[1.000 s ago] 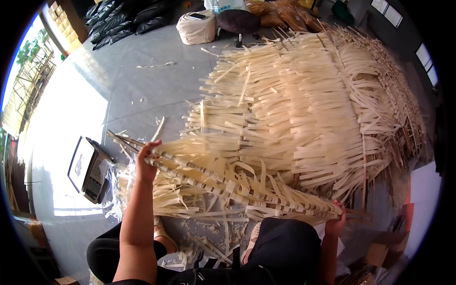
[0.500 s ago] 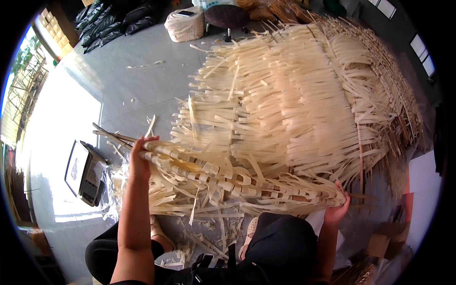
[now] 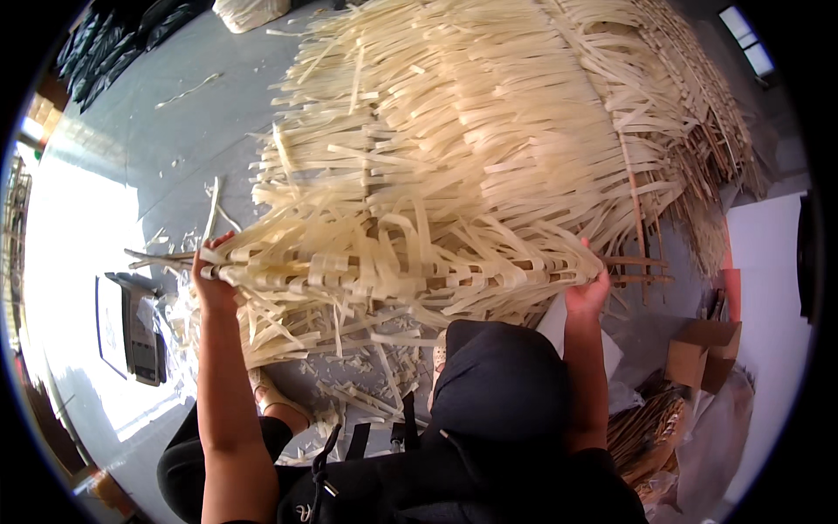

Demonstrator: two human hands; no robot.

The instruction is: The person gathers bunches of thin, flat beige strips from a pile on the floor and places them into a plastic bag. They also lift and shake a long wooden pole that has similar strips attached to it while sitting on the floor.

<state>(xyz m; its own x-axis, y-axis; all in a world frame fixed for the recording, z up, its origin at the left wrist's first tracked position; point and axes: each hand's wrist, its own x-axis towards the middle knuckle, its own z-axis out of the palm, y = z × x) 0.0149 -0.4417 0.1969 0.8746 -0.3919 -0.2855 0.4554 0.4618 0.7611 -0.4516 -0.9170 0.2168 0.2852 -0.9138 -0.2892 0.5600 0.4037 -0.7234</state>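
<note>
Two thin wooden sticks (image 3: 406, 281) with pale, flat strips looped along them stretch almost level across my front. My left hand (image 3: 212, 271) grips their left end, fingers wrapped round it, with bare stick tips poking out beyond. My right hand (image 3: 587, 284) holds the right end, where more stick tips project. Loose strips fan up from the bundle, and just beyond it lies a broad layered mat (image 3: 463, 105) of similar strips on sticks. Scattered strips and offcuts (image 3: 367, 375) lie on the floor below, by my feet.
A scale (image 3: 131, 327) with clear plastic beside it stands on the sunlit floor at left. Black bags (image 3: 100, 48) and a pale sack (image 3: 249, 10) lie further back. At right are a cardboard box (image 3: 703, 358), a bundle of brown sticks (image 3: 646, 432) and a white panel (image 3: 768, 262).
The bundle has gone from slanting down to the right to nearly level, with both my hands still holding its ends. My view has tilted downward, so the floor things appear higher and further left.
</note>
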